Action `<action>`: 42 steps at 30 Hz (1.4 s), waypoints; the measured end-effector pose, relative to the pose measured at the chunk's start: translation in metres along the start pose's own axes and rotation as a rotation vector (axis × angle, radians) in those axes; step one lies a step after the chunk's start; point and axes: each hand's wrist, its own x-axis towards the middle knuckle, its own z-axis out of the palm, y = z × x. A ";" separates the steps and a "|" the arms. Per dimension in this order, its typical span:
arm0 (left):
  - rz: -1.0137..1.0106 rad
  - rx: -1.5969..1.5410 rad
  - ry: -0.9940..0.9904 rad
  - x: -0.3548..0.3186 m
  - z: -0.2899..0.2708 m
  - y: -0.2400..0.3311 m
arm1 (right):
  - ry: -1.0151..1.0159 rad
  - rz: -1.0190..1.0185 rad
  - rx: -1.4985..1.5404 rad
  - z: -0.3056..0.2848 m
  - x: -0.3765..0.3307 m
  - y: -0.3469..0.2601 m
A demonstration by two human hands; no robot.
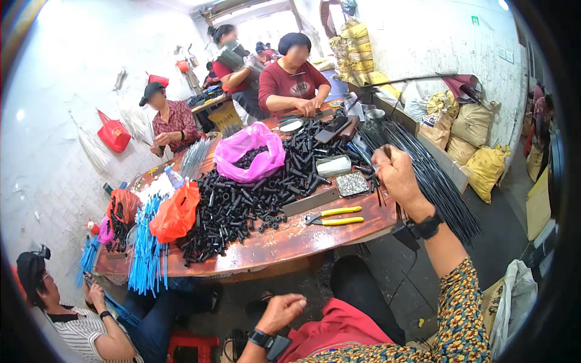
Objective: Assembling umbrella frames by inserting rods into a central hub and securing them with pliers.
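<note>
My right hand [394, 176] is raised over the table's right edge, its fingers curled closed. Thin black rods show just below and behind it; whether any are in its grip is hidden. My left hand [282, 312] is low over my lap, thumb and fingers pressed together, and what they hold, if anything, is too small to make out. Nearest the right hand lie a bundle of long black rods [433, 178] and a square tin of small metal pieces [352, 184]. Yellow-handled pliers [334, 216] lie at the table's front edge.
Black plastic parts [242, 209] heap across the wooden table [315, 239], around a pink bag [264, 136]. A white tray [333, 166] and metal bar [311, 202] lie nearby. Blue rods [147, 248] and orange bags [175, 213] are left. Several other people work around; yellow sacks [488, 172] stand right.
</note>
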 end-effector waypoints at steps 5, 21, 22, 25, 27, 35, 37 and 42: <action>0.149 -0.351 0.061 -0.021 -0.019 0.082 | -0.544 0.259 0.170 -0.004 -0.032 -0.079; 0.462 -0.691 0.075 -0.068 -0.028 0.164 | -0.350 -0.852 -0.676 0.054 -0.064 -0.121; 0.499 -0.719 -0.015 -0.065 -0.030 0.163 | -0.314 -0.926 -0.737 0.056 -0.066 -0.123; 0.424 -0.626 0.183 -0.059 -0.022 0.175 | -0.225 -1.071 -0.712 0.057 -0.069 -0.134; 0.424 -0.619 0.217 -0.050 -0.028 0.164 | -0.247 -1.011 -0.699 0.060 -0.072 -0.133; 0.470 -0.826 0.419 -0.029 -0.026 0.160 | -0.819 -0.233 0.112 0.094 -0.118 -0.116; 0.475 -1.074 0.401 -0.029 -0.036 0.163 | -1.089 -0.035 0.151 0.093 -0.128 -0.119; 0.514 -1.151 0.157 -0.026 -0.050 0.142 | -1.200 0.430 0.452 0.094 -0.150 -0.131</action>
